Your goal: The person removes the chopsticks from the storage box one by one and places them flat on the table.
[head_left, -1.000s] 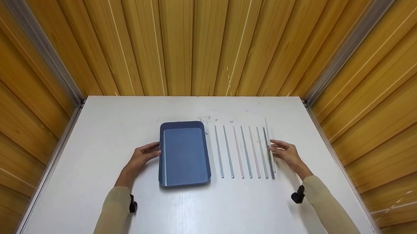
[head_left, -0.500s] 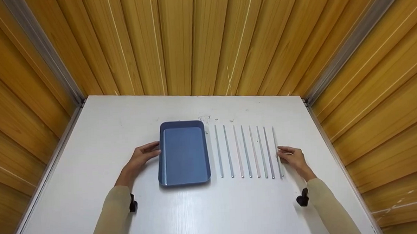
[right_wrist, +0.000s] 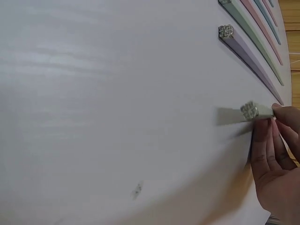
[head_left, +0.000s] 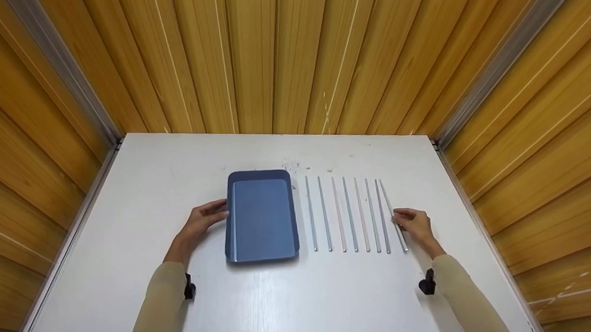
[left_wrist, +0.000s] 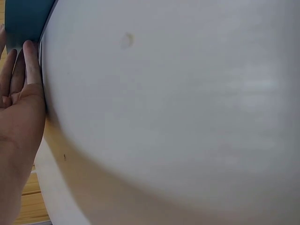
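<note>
My right hand (head_left: 414, 225) pinches a pale chopstick (head_left: 402, 238) between thumb and fingers at the right end of a row. In the right wrist view its patterned end (right_wrist: 250, 110) points toward the camera, a shadow beside it on the table. The held chopstick slants, its far tip close to that of the purple chopstick (right_wrist: 251, 58). On the left, my left hand (head_left: 200, 222) touches the outer left wall of a blue rectangular tray (head_left: 227, 234) with its fingers rather straight. In the left wrist view these fingers (left_wrist: 31, 63) lie against the tray's side.
Several chopsticks (head_left: 349, 214) in blue, pink, green and purple lie side by side on the white table (head_left: 281, 306), right of the tray. Wood-patterned panels (head_left: 251, 58) enclose the table at the back and sides.
My right hand has moved right with the pale chopstick, away from the purple one. The chopstick's far tip has then swung left, so it slants. The left hand stays at the tray.
</note>
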The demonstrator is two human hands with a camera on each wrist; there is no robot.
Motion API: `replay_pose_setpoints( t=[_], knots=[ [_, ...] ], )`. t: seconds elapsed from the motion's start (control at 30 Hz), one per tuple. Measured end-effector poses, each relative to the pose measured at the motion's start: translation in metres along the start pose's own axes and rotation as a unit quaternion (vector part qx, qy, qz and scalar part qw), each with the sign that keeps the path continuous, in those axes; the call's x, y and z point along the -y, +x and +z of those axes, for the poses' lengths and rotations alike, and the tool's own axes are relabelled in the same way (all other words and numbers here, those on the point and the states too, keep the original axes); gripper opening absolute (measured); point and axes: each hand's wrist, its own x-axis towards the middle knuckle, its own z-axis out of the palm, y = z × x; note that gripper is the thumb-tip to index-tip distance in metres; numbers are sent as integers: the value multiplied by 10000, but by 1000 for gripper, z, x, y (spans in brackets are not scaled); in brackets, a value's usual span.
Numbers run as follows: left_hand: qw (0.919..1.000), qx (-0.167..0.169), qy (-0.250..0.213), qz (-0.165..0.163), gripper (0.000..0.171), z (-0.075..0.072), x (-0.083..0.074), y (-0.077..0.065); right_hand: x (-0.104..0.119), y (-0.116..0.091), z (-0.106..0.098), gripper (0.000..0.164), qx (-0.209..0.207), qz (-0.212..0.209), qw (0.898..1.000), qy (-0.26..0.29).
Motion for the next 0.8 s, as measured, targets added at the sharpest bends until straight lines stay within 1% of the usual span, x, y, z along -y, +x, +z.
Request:
replay_pose_setpoints(
  t=[0.13,0.27,0.37,0.5,0.6,0.8],
  knots=[
    [10000,-23,8,65,61,0,2,0,-3,0,3,35,-189,-63,9997,153],
    [9999,-17,43,123,60,-1,2,0,-8,-1,8,31,-469,-176,9982,335],
    [9999,-53,18,90,59,0,0,0,-13,-3,12,29,-682,-267,9967,344],
    [10000,-61,-4,13,60,2,-1,0,-18,-5,16,28,-893,-269,9948,396],
    [10000,-65,6,-6,61,2,0,0,-18,-5,17,28,-912,-234,9945,463],
    [9999,-101,-31,15,60,1,0,-1,-14,-4,13,30,-657,-143,9970,390]
  ],
)
